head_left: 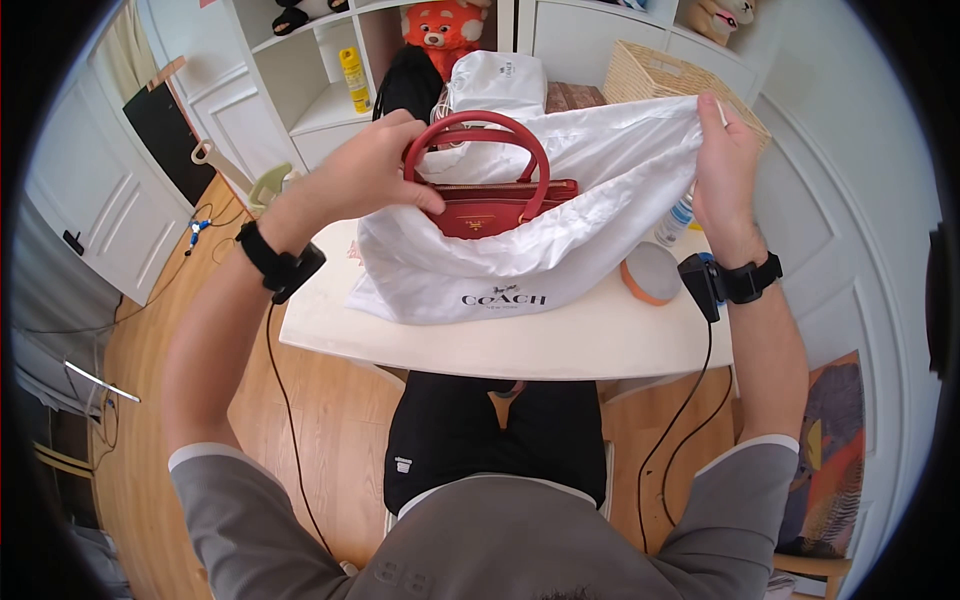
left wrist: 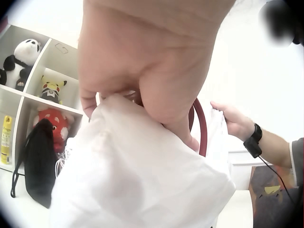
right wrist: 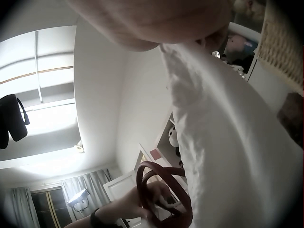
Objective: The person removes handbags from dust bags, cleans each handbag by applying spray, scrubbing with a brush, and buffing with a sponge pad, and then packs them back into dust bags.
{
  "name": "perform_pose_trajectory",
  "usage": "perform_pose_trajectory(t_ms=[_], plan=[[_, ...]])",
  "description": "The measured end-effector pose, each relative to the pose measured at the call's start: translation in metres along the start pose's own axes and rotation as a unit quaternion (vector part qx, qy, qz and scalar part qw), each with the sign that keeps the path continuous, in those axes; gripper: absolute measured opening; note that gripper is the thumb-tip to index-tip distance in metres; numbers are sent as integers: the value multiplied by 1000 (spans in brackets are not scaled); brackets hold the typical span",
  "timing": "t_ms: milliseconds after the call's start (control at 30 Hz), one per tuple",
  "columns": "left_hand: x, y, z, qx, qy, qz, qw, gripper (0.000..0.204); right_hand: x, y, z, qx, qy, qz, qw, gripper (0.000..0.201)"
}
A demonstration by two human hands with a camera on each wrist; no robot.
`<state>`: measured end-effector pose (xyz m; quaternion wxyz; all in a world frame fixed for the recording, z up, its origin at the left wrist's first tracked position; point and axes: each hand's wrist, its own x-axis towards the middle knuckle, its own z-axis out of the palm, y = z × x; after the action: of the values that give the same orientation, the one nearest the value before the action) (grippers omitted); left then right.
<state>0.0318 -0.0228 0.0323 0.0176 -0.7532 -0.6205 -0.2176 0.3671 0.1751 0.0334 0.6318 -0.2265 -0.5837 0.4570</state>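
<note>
A red handbag with two round handles sits partly inside a white cloth dust bag marked COACH, its lower part hidden by the cloth. My left hand grips the handbag's left end beside the handles, thumb across its front; the dust bag's edge bunches beneath that palm in the left wrist view. On the other side, my right hand pinches the dust bag's rim and holds it up and outward. The cloth stretches from those fingers down toward the handbag, as the right wrist view also shows.
On the white table a round grey-and-orange object and a spray can stand near the right forearm. Behind the dust bag are a wicker basket, a white pouch and a black bag. Cables trail from both wrist cameras.
</note>
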Motion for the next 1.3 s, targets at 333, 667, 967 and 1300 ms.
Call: perform_pose_trajectory(t_ms=[333, 667, 967, 1300], plan=[[-32, -14, -26, -25, -8, -100, 995, 51, -2, -6, -5, -26, -48, 27, 998, 33], [-73, -42, -87, 120, -40, -50, 991, 32, 13, -18, -22, -197, -73, 53, 976, 35], [-55, -40, -118, 55, -89, -241, 965, 26, 22, -12, -28, -338, -127, -72, 930, 34], [-75, -40, -81, 112, -332, -191, 917, 73, -7, -23, -12, -489, -334, -6, 806, 29]])
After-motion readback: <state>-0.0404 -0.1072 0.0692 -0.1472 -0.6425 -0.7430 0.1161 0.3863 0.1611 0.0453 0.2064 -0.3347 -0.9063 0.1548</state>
